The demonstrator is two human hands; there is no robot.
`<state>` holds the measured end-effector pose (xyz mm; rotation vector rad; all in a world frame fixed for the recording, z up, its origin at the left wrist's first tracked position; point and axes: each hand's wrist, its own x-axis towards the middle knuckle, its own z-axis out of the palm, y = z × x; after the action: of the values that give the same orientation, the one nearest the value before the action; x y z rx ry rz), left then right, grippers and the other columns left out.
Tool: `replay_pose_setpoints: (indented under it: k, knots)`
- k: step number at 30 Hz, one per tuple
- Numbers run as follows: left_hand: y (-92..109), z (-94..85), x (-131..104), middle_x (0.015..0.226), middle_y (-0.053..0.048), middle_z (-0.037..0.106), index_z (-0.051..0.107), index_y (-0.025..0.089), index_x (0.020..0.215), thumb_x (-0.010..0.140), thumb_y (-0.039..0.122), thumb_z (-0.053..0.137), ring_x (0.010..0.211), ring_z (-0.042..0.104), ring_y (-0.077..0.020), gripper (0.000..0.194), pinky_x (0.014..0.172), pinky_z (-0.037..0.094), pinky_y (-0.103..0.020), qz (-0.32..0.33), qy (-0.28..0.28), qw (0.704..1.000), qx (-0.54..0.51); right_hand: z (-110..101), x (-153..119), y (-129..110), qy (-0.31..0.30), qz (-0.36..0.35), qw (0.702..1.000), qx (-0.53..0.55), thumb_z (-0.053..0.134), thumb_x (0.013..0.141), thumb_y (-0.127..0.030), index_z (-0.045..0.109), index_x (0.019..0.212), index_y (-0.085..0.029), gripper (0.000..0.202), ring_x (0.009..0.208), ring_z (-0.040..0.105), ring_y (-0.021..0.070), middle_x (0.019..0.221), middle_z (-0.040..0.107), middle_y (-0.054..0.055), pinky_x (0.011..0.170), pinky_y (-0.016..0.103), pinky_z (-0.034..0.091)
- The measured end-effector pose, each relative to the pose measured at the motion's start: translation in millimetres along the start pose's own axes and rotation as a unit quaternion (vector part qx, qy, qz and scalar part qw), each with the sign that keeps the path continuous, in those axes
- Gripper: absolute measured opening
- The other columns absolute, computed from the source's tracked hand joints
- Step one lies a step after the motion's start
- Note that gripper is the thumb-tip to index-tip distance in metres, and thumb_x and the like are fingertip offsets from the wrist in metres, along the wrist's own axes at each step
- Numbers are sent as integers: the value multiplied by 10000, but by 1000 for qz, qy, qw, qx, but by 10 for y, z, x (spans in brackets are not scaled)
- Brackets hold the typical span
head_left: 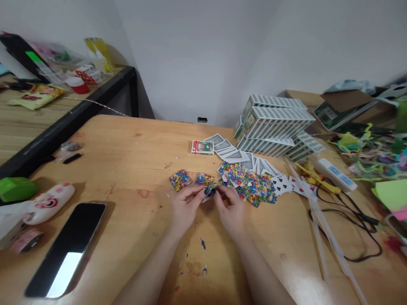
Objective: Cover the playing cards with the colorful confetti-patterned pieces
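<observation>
My left hand (pixel 187 208) and my right hand (pixel 231 209) meet at the middle of the table, fingers pinched together. Between them they grip a small patterned paper piece (pixel 214 186), mostly covered by the thumbs; a white edge shows below. Just beyond the fingers lie a square colourful patterned piece (pixel 180 180) and a second patterned piece (pixel 204 178). Beside my right hand spreads a heap of colourful patterned pieces (pixel 251 182). Fanned grey-backed playing cards (pixel 233 153) lie behind that heap, and face-up playing cards (pixel 281 184) continue to its right.
A red-and-green card box (pixel 202 147) lies behind the hands. Stacked card boxes (pixel 276 123) stand at back right. A power strip (pixel 337 174), black cable (pixel 365 217) and clear strips (pixel 324 224) occupy the right. A phone (pixel 68 250) and plush-like white case (pixel 51 203) lie left.
</observation>
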<state>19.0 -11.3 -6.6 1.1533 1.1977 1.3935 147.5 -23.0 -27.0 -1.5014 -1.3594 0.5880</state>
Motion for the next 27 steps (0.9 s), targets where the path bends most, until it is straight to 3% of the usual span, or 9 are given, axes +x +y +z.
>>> replay_pose_setpoints:
  k: [4,8,14,17,19,23,27]
  knots:
    - [-30,26,-44,811,-40,686,680,184,796,704,180,615,736,637,-133,113,695,524,-251,44,-24,998,42,-15,-5,-39,19,-27,998,-47,534,735,-226,633,869,-179,173,692,548,159,738,601,33,633,282,448]
    - [-36,44,-67,814,-42,685,679,187,801,712,191,607,741,636,-136,114,701,521,-255,48,-25,997,50,-28,-6,-64,15,-42,997,-62,512,726,-187,623,867,-185,180,680,530,159,716,583,23,621,280,435]
    - [11,43,-25,759,-41,688,666,154,766,667,228,639,664,635,-135,126,615,522,-237,-48,35,998,0,-35,-2,-68,2,-23,999,-25,482,734,-165,602,784,-184,131,681,517,164,696,561,21,641,298,420]
    - [0,31,9,743,-33,689,668,154,759,640,259,661,662,633,-137,159,622,518,-243,-77,71,994,-35,-28,5,-99,-35,27,996,84,478,766,-205,585,820,-193,121,717,555,169,759,597,30,665,305,448]
    - [-22,18,22,747,-31,688,673,159,763,635,277,667,671,630,-135,174,640,514,-245,-77,82,992,-50,-19,6,-130,-85,75,977,180,486,783,-255,565,852,-197,120,697,585,168,782,618,31,637,303,476]
    - [-55,-7,22,767,-32,687,680,167,778,641,287,665,689,624,-130,183,656,504,-236,-71,77,993,-52,9,-13,-155,-216,170,913,302,542,767,-342,529,840,-197,164,504,588,150,654,621,-1,499,292,496]
    - [-52,-15,24,775,-41,681,675,157,789,651,299,653,688,619,-138,199,645,500,-244,-72,74,994,-39,45,-45,-127,-228,183,899,327,610,720,-316,532,855,-198,196,539,604,147,681,633,-6,549,297,520]
